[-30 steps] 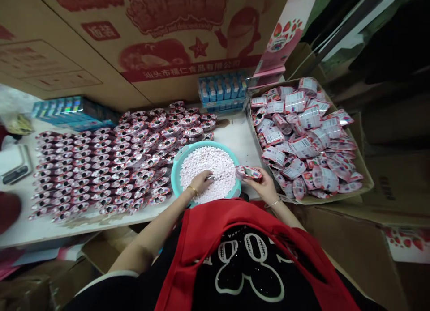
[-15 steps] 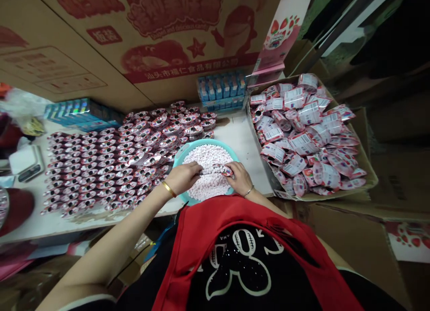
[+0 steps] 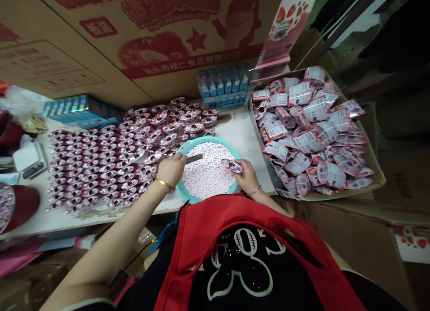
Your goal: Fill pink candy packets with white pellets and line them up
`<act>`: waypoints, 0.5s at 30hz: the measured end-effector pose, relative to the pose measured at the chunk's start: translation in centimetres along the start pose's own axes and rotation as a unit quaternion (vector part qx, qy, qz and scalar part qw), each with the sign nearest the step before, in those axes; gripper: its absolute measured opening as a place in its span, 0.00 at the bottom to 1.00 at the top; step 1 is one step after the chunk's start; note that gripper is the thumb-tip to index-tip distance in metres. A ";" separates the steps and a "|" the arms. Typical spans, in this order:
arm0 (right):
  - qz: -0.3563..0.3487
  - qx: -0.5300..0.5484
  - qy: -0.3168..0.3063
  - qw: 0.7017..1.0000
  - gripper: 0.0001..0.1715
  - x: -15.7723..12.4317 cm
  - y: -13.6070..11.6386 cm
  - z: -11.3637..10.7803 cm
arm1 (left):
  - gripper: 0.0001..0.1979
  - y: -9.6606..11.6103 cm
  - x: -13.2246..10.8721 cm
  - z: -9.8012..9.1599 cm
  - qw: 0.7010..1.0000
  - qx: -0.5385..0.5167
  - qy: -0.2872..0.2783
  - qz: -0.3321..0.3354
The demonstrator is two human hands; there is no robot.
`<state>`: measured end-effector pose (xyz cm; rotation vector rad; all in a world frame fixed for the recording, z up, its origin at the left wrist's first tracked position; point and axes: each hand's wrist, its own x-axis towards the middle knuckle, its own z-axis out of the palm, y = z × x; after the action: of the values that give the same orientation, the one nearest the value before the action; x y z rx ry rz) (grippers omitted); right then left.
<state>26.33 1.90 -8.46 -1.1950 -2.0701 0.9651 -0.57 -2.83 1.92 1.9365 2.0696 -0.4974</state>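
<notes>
A turquoise basin full of small white-pink candies sits on the table in front of me. At its left rim, my left hand is closed round a narrow, dark, flat tool, whose end points right over the candies. I cannot make out the tool's exact kind. My right hand grips a small printed candy packet at the right side of the basin. The packet's upper end faces me, with pale bits showing in it. Rows of similar packets stand upright to the left of the basin.
A cardboard box heaped with packets stands at the right. Blue cartons and a blue stack line the back, before large cardboard boxes. A scale and a red bucket are at the left.
My left hand has drawn back left and up from the candies to the rim, so the tool now shows. My right hand has shifted slightly right with the packet, apart from the tool.
</notes>
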 end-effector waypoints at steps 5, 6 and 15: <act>0.030 0.014 0.043 0.999 0.16 -0.7 0.9 -1.9 | 0.15 -1.1 4.2 8.0 0.992 -0.112 -0.053 -0.001; 0.035 0.015 0.046 0.998 0.16 -0.8 1.0 -2.2 | 0.15 -0.5 5.0 9.2 0.989 -0.135 -0.056 0.011; 0.092 0.043 0.057 0.993 0.18 -1.3 1.3 -2.3 | 0.18 4.2 8.2 13.4 0.956 -0.271 -0.053 0.099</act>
<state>29.27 1.93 -8.23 -1.3820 -1.8361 1.0327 2.43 -0.81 -13.98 1.7098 1.6883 0.0180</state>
